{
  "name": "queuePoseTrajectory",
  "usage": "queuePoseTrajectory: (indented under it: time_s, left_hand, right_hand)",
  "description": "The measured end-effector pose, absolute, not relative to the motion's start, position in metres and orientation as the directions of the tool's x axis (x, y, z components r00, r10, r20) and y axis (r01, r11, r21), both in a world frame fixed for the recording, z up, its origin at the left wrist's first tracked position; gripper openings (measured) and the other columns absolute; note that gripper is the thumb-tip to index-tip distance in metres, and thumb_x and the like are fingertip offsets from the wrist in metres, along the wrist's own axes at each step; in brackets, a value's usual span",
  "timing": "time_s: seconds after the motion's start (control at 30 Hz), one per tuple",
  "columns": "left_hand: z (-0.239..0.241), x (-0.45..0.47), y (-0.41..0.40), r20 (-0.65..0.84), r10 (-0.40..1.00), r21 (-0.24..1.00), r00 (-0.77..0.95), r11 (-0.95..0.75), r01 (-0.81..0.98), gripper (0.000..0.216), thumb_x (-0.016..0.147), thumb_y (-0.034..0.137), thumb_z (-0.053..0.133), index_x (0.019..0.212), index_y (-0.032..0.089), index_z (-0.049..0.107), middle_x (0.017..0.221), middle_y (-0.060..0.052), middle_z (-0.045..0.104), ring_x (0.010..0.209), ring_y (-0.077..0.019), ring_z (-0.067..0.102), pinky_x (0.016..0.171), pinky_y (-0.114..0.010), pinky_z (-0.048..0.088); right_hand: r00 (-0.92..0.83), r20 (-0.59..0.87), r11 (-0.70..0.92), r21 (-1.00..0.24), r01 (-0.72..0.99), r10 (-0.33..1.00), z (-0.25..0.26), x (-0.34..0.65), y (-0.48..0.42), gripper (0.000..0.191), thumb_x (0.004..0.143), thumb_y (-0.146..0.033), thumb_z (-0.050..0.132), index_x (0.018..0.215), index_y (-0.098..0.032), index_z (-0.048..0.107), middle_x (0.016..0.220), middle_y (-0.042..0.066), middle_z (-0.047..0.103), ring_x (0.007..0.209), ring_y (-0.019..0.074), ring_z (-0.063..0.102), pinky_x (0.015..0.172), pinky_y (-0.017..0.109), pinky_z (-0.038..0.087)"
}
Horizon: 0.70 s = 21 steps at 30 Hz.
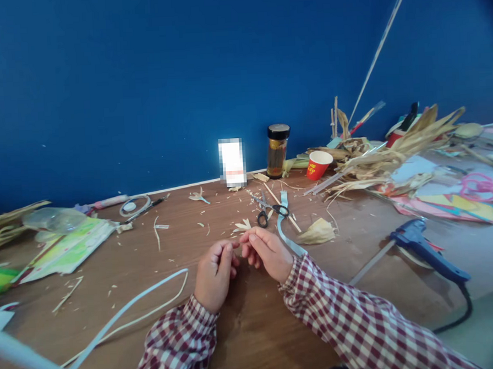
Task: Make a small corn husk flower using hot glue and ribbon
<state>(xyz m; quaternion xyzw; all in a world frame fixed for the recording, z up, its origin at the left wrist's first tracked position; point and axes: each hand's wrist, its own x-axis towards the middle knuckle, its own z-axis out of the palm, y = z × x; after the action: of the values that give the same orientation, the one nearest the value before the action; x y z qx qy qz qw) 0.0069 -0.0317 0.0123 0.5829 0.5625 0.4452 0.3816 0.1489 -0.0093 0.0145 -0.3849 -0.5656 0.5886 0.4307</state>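
My left hand [216, 275] is closed in a pinch above the brown table [140, 292]. Close beside it, almost fingertip to fingertip, my right hand [271, 253] is pinched too. Whatever lies between the fingers is too small to make out. Just beyond the fingers are pale husk pieces [243, 225] and a pair of scissors [268, 211] with black handles. A pale blue ribbon [288, 234] runs past my right wrist. Right of it lies a dry husk piece [317, 231], and a thin wooden stick [290, 218] rests by the scissors.
A blue glue gun [429, 249] lies at the right with its cord. Behind are a lidded jar [278, 152], a red paper cup [319, 165] and a heap of corn husks [393, 149]. A bright phone-like screen [232, 163] leans on the wall. White cable [125, 324] loops at the left.
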Motion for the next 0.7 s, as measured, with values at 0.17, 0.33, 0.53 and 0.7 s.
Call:
queuePoseTrajectory:
  time_s: [0.17,0.33,0.53,0.7]
  left_hand:
    - [0.011,0.005,-0.03,0.116,0.992,0.944,-0.05,-0.095,0.318,0.029,0.083,0.036,0.042,0.096,0.016,0.058,0.06,0.002,0.055,0.041,-0.0082,0.047,0.045,-0.02,0.04]
    - [0.008,-0.001,-0.025,0.107,0.985,0.947,-0.134,-0.06,0.315,0.029,0.078,0.041,0.05,0.077,0.015,0.063,0.05,0.003,0.053,0.04,-0.0085,0.046,0.043,-0.02,0.038]
    - [0.003,-0.001,-0.023,0.073,0.98,0.987,-0.184,-0.044,0.155,0.041,0.08,0.048,0.043,0.075,0.013,0.062,0.048,0.002,0.053,0.038,-0.0083,0.045,0.039,-0.02,0.037]
    - [0.004,0.001,-0.025,0.084,0.98,0.99,-0.178,-0.062,0.129,0.044,0.079,0.052,0.043,0.074,0.012,0.062,0.049,0.002,0.053,0.038,-0.0086,0.045,0.039,-0.02,0.036]
  right_hand:
    - [-0.349,0.04,0.043,-0.999,0.003,0.936,0.012,0.148,-0.008,0.02,0.084,-0.029,0.039,0.088,-0.017,0.055,0.07,0.0,0.058,0.051,0.0072,0.05,0.044,0.018,0.039]
    - [-0.442,0.164,0.301,-0.918,0.26,0.882,0.009,0.15,-0.012,0.018,0.077,-0.035,0.056,0.08,-0.019,0.064,0.066,0.0,0.061,0.055,0.0103,0.052,0.054,0.022,0.041]
    - [-0.445,0.296,0.506,-0.71,0.489,0.845,0.015,0.15,-0.016,0.016,0.081,-0.031,0.053,0.08,-0.02,0.064,0.066,-0.001,0.062,0.059,0.0109,0.052,0.056,0.022,0.037]
    - [-0.471,0.237,0.515,-0.563,0.646,0.85,0.04,0.168,-0.013,0.014,0.081,-0.03,0.052,0.081,-0.021,0.063,0.075,0.001,0.065,0.068,0.0135,0.056,0.062,0.023,0.038]
